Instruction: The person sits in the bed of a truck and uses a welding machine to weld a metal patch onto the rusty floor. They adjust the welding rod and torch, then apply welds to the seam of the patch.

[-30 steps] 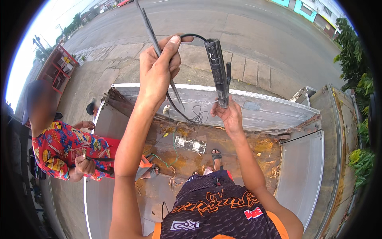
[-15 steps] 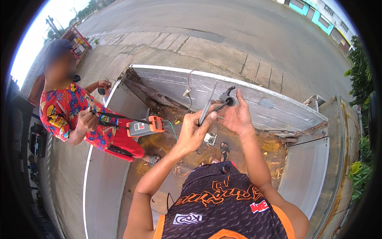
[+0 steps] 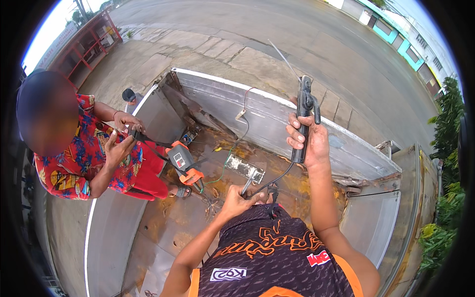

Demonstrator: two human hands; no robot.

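Note:
My right hand [image 3: 309, 136] is wrapped round a black electrode holder [image 3: 304, 94], held upright over the far wall of the metal bed. A thin grey rod [image 3: 283, 57] sticks out of its top, and a black cable [image 3: 284, 174] runs from its lower end. My left hand [image 3: 240, 200], low at my waist, is closed on thin grey rods [image 3: 250, 182], with the cable running at its fingers. To the left, a grey-and-orange machine [image 3: 183, 161] hangs on a black strap near a co-worker.
A co-worker [image 3: 84, 153] in a red floral shirt handles the strap; another person [image 3: 129, 101] is beyond the left wall. Rusty floor [image 3: 173, 225] with a pale plate [image 3: 241, 167], wires and debris lies inside metal walls [image 3: 371, 218]. A road [image 3: 262, 20] runs beyond, foliage [image 3: 443, 227] at right.
My right hand has raised the holder upright, a rod now protruding from it. My left hand has moved down to my waist. The co-worker's hands have come together on the strap.

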